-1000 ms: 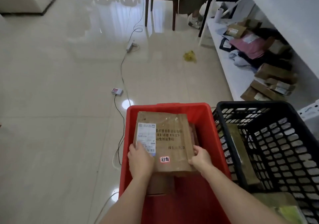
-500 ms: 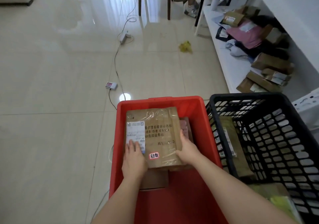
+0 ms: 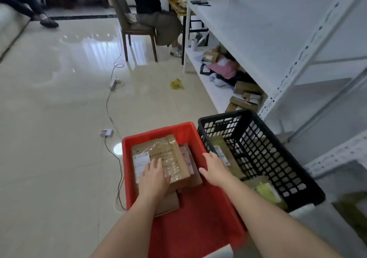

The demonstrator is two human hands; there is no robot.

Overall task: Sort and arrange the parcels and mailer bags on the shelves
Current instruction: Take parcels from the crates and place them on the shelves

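1. Our left hand [image 3: 154, 175] lay flat, fingers straight, on the top brown parcel [image 3: 164, 158] in the red crate [image 3: 186, 228]. It pressed on the parcel and gripped nothing. Our right hand [image 3: 215, 168] hung loose and held nothing, over the crate's right rim at about 1 o'clock from the left hand. The two hands were apart.

2. The parcel lay at 12 o'clock in the crate, label [image 3: 141, 163] up, on top of other brown parcels. A pink-faced one [image 3: 186, 157] showed just beside it at 3 o'clock.

3. We judged the step to be picking from the crate, with nothing lifted yet. The next move called for both hands on the parcel's short sides, then a clean lift clear of the rim toward the shelves [image 3: 248, 37] at 2 o'clock.

4. A black basket [image 3: 278, 156] stood touching the crate at 3 o'clock, with flat packets in it. It sat between us and the rack, so the carry had to go over or round it.

5. On the lowest shelf at 1 o'clock, a pile of parcels and bags [image 3: 234, 79] was already untidy and wanted sorting.

6. Farther off at 11 o'clock, a cable [image 3: 108, 106] and a power strip [image 3: 114, 83] crossed the floor. A person sat on a chair [image 3: 131, 27] at 12 o'clock, well apart.
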